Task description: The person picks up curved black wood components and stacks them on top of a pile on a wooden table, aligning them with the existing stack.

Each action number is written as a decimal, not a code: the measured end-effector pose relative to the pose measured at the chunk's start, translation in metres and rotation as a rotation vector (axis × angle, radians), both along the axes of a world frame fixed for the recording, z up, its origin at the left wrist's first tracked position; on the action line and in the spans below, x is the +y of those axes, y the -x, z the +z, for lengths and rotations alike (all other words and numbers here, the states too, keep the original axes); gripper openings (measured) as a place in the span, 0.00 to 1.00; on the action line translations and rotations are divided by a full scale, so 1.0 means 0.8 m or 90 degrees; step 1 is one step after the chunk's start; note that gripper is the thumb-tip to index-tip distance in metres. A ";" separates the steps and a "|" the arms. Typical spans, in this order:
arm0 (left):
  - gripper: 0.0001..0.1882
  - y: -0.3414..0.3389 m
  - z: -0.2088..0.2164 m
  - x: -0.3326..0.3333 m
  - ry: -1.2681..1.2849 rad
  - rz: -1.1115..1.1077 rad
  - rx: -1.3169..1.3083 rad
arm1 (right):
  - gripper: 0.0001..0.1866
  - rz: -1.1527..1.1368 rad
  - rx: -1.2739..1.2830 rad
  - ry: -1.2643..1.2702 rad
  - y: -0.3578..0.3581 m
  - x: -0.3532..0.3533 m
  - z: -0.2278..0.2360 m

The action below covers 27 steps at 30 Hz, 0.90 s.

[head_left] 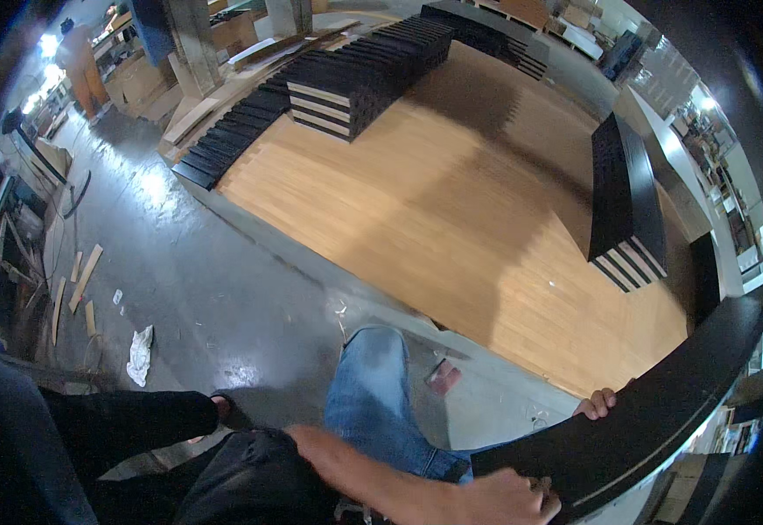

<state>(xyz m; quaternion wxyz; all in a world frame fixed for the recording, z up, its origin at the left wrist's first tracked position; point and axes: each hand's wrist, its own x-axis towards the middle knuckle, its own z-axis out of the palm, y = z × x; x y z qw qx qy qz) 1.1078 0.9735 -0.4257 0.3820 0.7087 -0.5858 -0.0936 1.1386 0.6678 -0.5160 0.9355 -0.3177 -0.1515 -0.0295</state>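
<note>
A long black board (652,411) runs from the lower middle to the right rim, bent by the lens. My left hand (508,499) reaches across from the lower left, its fingers closed on the board's near end. On the far edge, the fingertips of my right hand (597,403) curl over the board; the rest of that hand is hidden behind it. A pale line shows along the board's lower edge. Beyond lies a wide light-wood surface (399,210), with a stack of black boards (622,201) standing on its right side.
Rows of stacked black boards (372,74) line the far side of the wooden surface. Wood strips (86,278) and a crumpled white piece (140,356) lie on the grey floor (198,297). A jeans-clad leg (368,385) is close by. Another person (81,70) stands far left.
</note>
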 end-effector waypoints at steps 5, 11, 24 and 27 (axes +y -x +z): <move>0.34 -0.078 -0.081 0.042 0.058 0.456 0.295 | 0.20 0.217 -0.026 -0.062 -0.112 0.126 0.008; 0.38 -0.115 -0.147 0.063 0.280 0.017 0.904 | 0.17 0.409 -0.080 -0.057 -0.189 0.196 0.030; 0.60 -0.141 -0.110 0.093 0.541 0.363 0.661 | 0.30 0.499 -0.137 -0.162 -0.275 0.276 0.043; 0.56 -0.159 -0.101 0.101 0.545 0.413 0.761 | 0.34 0.346 -0.162 -0.156 -0.282 0.257 0.031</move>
